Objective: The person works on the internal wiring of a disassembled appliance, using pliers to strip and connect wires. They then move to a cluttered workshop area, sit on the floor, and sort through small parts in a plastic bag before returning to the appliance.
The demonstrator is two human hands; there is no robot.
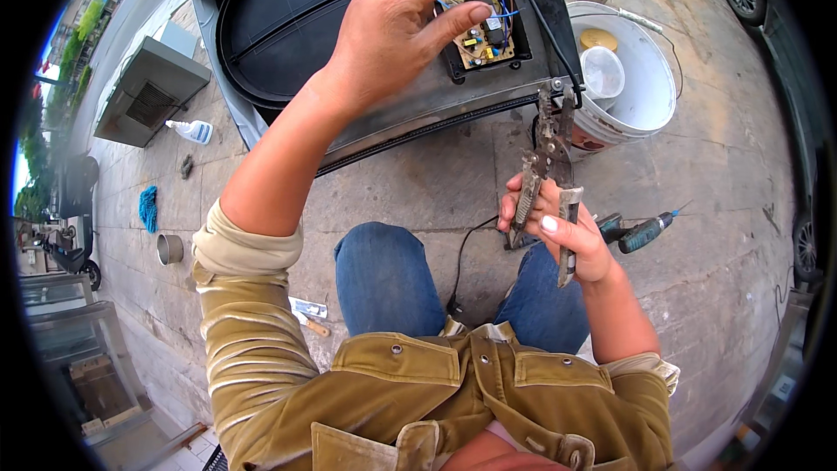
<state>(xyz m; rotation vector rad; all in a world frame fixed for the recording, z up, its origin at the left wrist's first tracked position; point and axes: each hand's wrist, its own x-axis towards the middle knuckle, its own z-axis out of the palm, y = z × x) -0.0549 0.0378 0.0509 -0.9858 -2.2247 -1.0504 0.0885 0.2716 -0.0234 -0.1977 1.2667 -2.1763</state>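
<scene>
Blue wire point(509, 13) pokes out by the L thumb tip, over the circuit board point(478, 54) in its small black box point(521, 39), at the R end of the metal unit point(397, 126). L hand point(410, 22) hangs above the board, thumb & index curved w/ a gap btwn the tips; can't tell if either touches the wire. R hand point(567, 227) is wrapped round worn pliers point(549, 153), handles spread, thumb along one grip, nose up near the unit's front edge & well apart from the blue wire.

Step in hand: prob. wire prep at the board, i.e. sorting a lead for cutting or stripping; can't tell which. Next move seems to call for a firm L pinch on one lead, end held clear of the rest, then pliers brought up & over the edge. Main risk, I'd say: nicking a neighbouring lead or knocking the board, as it's tight in there. Black cable point(547, 13) runs close by too. White bucket point(664, 100) sits just R of the unit, drill point(647, 234) on the ground beyond the R hand.
</scene>
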